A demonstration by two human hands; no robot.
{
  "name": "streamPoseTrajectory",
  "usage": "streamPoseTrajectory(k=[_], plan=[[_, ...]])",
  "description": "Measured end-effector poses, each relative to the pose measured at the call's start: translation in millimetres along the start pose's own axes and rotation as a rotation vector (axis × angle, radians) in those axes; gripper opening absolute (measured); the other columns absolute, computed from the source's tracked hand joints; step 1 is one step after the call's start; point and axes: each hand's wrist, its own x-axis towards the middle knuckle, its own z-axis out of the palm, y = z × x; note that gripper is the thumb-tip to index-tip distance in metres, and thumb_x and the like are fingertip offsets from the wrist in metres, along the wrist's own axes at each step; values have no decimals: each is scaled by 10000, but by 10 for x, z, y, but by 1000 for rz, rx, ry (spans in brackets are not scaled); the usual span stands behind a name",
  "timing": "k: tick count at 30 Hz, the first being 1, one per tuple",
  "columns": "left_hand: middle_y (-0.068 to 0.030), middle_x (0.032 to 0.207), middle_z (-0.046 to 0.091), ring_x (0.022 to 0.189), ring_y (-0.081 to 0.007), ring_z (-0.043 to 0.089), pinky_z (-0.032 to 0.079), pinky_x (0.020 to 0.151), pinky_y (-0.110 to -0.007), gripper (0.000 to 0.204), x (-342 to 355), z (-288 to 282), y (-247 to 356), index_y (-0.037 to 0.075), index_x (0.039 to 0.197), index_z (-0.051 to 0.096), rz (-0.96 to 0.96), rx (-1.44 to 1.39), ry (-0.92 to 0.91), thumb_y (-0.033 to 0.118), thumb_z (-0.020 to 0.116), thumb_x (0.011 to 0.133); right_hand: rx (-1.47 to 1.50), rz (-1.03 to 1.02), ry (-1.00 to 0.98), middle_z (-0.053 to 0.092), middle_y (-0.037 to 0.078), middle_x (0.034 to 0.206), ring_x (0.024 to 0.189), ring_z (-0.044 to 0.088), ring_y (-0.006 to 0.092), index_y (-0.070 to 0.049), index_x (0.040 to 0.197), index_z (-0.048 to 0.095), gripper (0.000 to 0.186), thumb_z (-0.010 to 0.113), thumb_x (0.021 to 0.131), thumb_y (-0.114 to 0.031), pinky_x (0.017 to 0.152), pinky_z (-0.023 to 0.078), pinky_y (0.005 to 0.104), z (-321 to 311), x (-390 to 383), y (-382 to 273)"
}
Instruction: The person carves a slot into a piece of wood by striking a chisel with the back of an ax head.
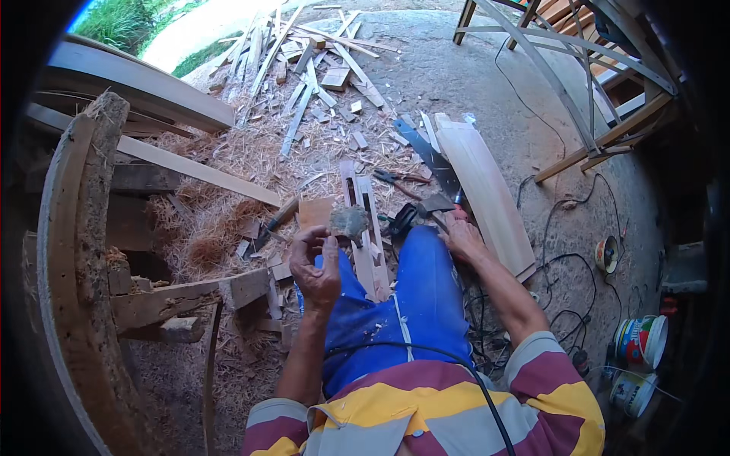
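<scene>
My left hand (pixel 318 273) is raised above my left thigh, fingers loosely curled and apart from the thumb, with nothing visible between them. Just right of its fingertips is a rough grey-green block (pixel 350 222), over two pale slotted wood pieces (pixel 368 262) between my knees. My right hand (pixel 461 237) is by my right knee, fingers closed around a flat grey-brown tool (pixel 436 204) whose kind I cannot make out. Beside that knee lies a black tool (pixel 403 219), partly hidden. A chisel (pixel 281 216) lies left of the block.
Ahead lie pliers (pixel 397 182), a handsaw (pixel 427 154) and a wide pale plank (pixel 487 194). Shavings and offcuts (pixel 304 83) cover the ground. Worn timber (pixel 84 228) stands left. Cables (pixel 566 281) and paint buckets (pixel 642 340) are right, below a wooden frame (pixel 578 144).
</scene>
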Motion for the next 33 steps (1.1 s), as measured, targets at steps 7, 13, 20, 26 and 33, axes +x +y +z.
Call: streamPoseTrajectory(k=[7,13,20,26,33], plan=[[-203,1148,662,863,-172,656,530,743,-270,460,743,-16,711,-51,1301,512,180,-326,-30,242,646,973,-19,-23,21,643,283,1093,1003,653,466,-132,1345,453,501,628,908,-303,850,523,570,231,270,287],[-335,1398,494,1014,-289,664,562,759,-336,694,1084,62,1201,-57,1513,258,388,-571,-398,465,354,1066,-22,-81,111,577,250,1228,1130,611,444,-149,1214,649,362,578,862,-194,886,530,545,462,636,260],[-310,1397,507,962,-282,635,558,759,-337,713,1000,-54,1221,-39,1525,247,380,-514,-354,487,366,1059,-90,-129,-40,690,193,1175,1110,639,368,-149,1097,719,301,576,857,-261,903,498,522,568,903,-650],[-264,1295,606,907,-260,668,561,687,-307,625,730,-129,805,-39,1444,379,122,-435,-181,421,494,1036,-42,-44,-183,711,132,1167,1181,599,363,-233,1153,737,397,579,790,-232,983,424,545,816,1093,-679],[-200,1177,673,858,-194,679,547,658,-279,487,212,-217,230,-30,1314,533,-241,-312,-34,346,576,1007,1071,-77,145,709,103,979,912,662,245,-47,1161,669,349,680,822,-129,862,527,358,500,698,-419]])
